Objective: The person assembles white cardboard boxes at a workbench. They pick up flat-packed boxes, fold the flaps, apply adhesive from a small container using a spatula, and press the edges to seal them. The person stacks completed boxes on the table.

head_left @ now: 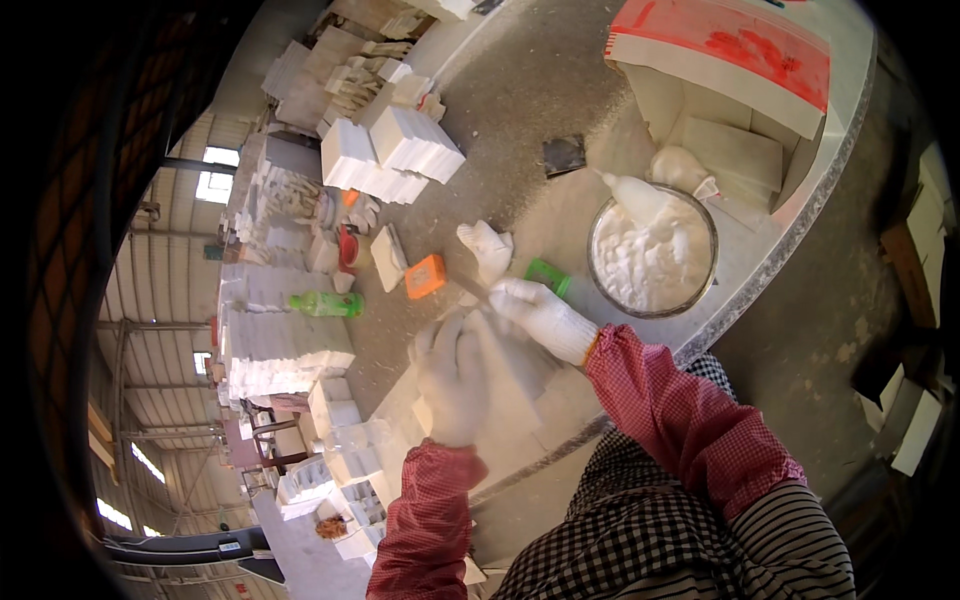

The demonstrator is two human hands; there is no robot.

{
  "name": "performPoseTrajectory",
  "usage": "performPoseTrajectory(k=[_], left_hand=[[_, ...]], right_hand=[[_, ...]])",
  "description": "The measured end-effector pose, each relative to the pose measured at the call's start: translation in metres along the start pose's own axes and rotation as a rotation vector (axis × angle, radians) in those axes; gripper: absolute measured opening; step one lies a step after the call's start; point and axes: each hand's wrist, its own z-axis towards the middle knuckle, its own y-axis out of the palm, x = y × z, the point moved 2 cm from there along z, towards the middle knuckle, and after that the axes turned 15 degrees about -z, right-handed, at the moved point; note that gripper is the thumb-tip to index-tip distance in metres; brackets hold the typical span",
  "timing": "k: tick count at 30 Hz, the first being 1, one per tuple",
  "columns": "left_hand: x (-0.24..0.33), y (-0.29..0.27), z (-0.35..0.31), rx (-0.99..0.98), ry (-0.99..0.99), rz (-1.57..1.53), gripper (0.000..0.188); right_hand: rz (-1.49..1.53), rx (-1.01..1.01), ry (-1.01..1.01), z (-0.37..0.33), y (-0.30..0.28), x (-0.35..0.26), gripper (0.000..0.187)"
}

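Note:
My right hand [535, 312], in a white knit glove, is closed around a thin flat grey-brown tool [467, 284], which sticks out to its left; its kind is hard to make out. My left hand [450, 380], gloved too, is smeared by motion just left of a pale slab [515, 375] near the table's front edge. Whether its fingers grip anything does not show. Beyond the hands lie a crumpled white glove [486, 250], an orange box-like piece [425, 277] and a green item [547, 277].
A round metal-rimmed basin [655, 250] of white foamy paste stands right of the hands, near an open carton [720, 60]. A black square [564, 156] lies farther back. Stacks of white slabs [400, 150] and a green bottle [326, 304] are at left.

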Motion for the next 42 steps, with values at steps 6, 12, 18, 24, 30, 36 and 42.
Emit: performPoseTrajectory(k=[6, 12, 18, 24, 30, 36, 42], left_hand=[[-0.004, 0.002, -0.001, 0.017, -0.001, 0.024, 0.035], [-0.001, 0.001, 0.0, -0.007, 0.021, 0.025, 0.035], [-0.003, 0.001, -0.001, 0.001, 0.018, 0.019, 0.035], [0.003, 0.001, 0.001, 0.008, 0.023, 0.021, 0.035], [-0.005, 0.003, -0.002, 0.015, 0.02, 0.036, 0.034], [0.001, 0.002, 0.001, 0.01, 0.029, 0.033, 0.034], [-0.001, 0.0, 0.001, -0.003, 0.03, 0.034, 0.035]], right_hand=[[0.028, -0.005, -0.005, 0.002, 0.008, -0.002, 0.022], [0.071, 0.004, 0.001, 0.002, 0.011, -0.005, 0.022], [0.031, -0.049, -0.024, 0.001, 0.006, -0.006, 0.02], [-0.093, -0.063, -0.054, -0.002, 0.0, -0.005, 0.021], [-0.173, -0.072, -0.022, -0.011, -0.003, -0.006, 0.022], [-0.084, 0.024, -0.138, 0.005, 0.004, 0.004, 0.02], [-0.078, -0.056, -0.085, 0.0, 0.0, -0.004, 0.019]])
